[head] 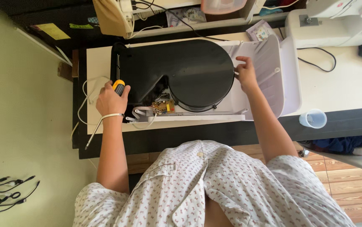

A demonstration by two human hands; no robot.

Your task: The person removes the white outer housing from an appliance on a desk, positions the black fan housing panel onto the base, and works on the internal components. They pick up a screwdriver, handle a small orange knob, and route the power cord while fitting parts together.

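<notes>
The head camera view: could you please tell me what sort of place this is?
Probably a home repair or hobby workbench: an opened appliance with a bare circuit board lies on the table, beside a white sewing machine.

a clear plastic cup [313, 118] sits at the right on the dark table edge [349, 115], a white sewing machine [336, 21] in the upper right (black cord trailing below it), loose black cables [6, 193] lower left.
</notes>
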